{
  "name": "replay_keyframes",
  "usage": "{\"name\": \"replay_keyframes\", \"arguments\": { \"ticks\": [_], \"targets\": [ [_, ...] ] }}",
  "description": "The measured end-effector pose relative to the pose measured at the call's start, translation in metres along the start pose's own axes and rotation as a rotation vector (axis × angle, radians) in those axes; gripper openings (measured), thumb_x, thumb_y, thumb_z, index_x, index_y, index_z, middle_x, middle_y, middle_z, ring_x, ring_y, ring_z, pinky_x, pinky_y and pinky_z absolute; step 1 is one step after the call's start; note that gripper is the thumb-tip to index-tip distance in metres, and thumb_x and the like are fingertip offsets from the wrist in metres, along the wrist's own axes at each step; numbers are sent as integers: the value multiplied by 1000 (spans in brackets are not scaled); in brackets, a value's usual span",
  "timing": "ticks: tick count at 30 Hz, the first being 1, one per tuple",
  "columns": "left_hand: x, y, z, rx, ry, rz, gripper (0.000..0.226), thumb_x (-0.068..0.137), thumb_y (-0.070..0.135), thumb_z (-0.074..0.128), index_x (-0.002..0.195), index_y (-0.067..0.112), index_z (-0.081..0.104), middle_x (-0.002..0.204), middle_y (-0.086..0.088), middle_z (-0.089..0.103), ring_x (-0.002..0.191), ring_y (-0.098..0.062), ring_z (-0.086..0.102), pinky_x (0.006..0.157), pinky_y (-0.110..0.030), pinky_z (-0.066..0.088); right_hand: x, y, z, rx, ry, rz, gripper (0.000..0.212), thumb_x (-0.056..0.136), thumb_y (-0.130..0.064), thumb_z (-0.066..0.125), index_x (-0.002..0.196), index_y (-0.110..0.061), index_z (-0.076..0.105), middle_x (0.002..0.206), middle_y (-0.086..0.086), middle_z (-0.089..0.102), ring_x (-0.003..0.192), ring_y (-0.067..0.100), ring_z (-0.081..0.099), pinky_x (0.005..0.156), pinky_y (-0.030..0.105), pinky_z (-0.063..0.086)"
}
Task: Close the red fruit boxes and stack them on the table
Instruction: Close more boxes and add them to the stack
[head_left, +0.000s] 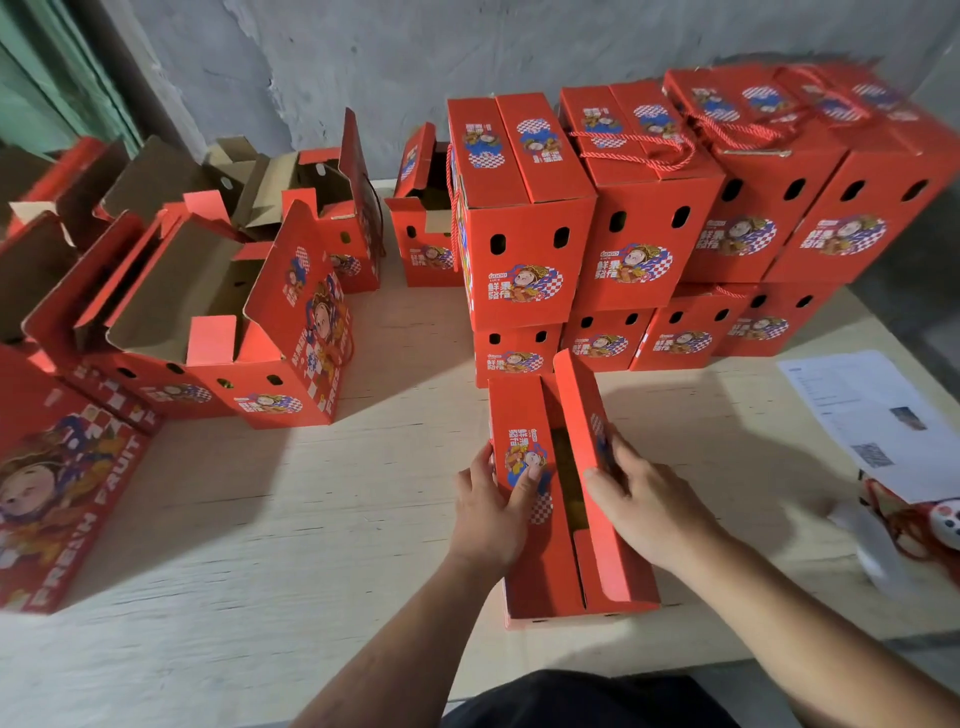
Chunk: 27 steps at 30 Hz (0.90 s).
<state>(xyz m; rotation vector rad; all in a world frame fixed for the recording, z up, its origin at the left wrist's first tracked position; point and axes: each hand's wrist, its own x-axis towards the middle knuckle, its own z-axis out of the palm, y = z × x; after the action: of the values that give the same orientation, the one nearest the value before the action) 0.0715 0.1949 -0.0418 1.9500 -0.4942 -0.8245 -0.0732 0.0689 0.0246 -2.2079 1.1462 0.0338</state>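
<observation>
I have the red fruit box (566, 499) standing on the table (311, 519) right in front of me, its long axis running straight away from my body toward the stack of closed boxes (649, 218) behind it. Both top flaps are partly down, with a dark slot between them along that same axis. My left hand (493, 501) grips the left flap (522, 467) — thumb on the printed face, fingers round the outer edge. My right hand (641, 501) holds the right flap (592, 467), thumb over its inner edge; that flap stands higher, tilted up. The closing move, as I judge it, is each hand folding its flap inward across the slot, so both are equally near.

Room: bare table to the left and right of the box, the stack just beyond its far end, open boxes (208, 322) well to the left, a printed sheet (872, 415) off to the right. The box's near end sits close to the table edge.
</observation>
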Motion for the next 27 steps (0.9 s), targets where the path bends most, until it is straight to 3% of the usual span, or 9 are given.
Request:
{"name": "replay_keyframes", "arguments": {
  "ticks": [3, 7, 10, 13, 15, 20, 24, 27],
  "targets": [
    [-4, 4, 0, 31, 18, 24, 97, 77, 84, 56, 156, 37, 26, 147, -1, 37, 136, -24, 47, 115, -48, 44, -4, 1, -4, 21, -37, 7, 58, 101, -65, 38, 155, -46, 29, 117, -4, 66, 82, 15, 54, 74, 31, 43],
    [-16, 15, 3, 428, 203, 298, 109, 80, 85, 52, 162, 23, 18, 148, -7, 36, 136, -27, 36, 113, -44, 35, -2, -1, 5, -61, -14, 32, 76, 100, -65, 37, 164, -35, 11, 135, 9, 65, 114, 35, 64, 88, 38, 52],
    [-18, 25, 12, 528, 154, 285, 121, 75, 79, 62, 165, 24, 3, 153, -8, 26, 141, -30, 33, 116, -44, 36, 0, 2, 6, -59, -9, 39, 77, 100, -65, 36, 165, -35, 9, 137, 10, 64, 117, 37, 63, 88, 37, 50],
    [-12, 29, 14, 452, 93, 191, 125, 76, 62, 76, 165, 26, -4, 154, -7, 21, 144, -33, 29, 119, -45, 33, -1, 6, 5, -23, -14, 36, 74, 98, -69, 34, 163, -40, 12, 134, 7, 66, 113, 34, 64, 80, 34, 46],
    [-13, 28, 12, 300, 51, 204, 120, 74, 56, 73, 164, 29, 0, 152, -5, 19, 143, -33, 25, 120, -44, 28, -1, 7, 4, 5, -19, 28, 75, 94, -73, 31, 161, -44, 15, 131, 4, 66, 108, 30, 65, 78, 33, 45],
    [-13, 26, -1, 54, -49, 136, 115, 64, 76, 55, 162, 41, 5, 142, 14, 17, 146, -18, 17, 123, -42, 20, -2, 8, 4, 65, -37, 5, 63, 100, -69, 34, 158, -48, 20, 136, -4, 63, 88, 11, 55, 65, 16, 41],
    [-10, 18, -5, 105, -36, 156, 98, 83, 77, 59, 162, 44, 12, 151, 2, 25, 149, -23, 22, 123, -40, 20, -3, 9, 1, 139, -51, 16, 75, 83, -82, 23, 154, -58, 22, 141, -9, 60, 117, 24, 62, 84, 32, 45],
    [-10, 14, -5, 217, -39, 174, 95, 87, 74, 59, 162, 45, 9, 152, -5, 30, 146, -29, 31, 119, -43, 29, -6, 11, -2, 224, -46, 9, 81, 77, -85, 21, 153, -60, 27, 144, -12, 59, 128, 25, 59, 100, 40, 48]
  ]
}}
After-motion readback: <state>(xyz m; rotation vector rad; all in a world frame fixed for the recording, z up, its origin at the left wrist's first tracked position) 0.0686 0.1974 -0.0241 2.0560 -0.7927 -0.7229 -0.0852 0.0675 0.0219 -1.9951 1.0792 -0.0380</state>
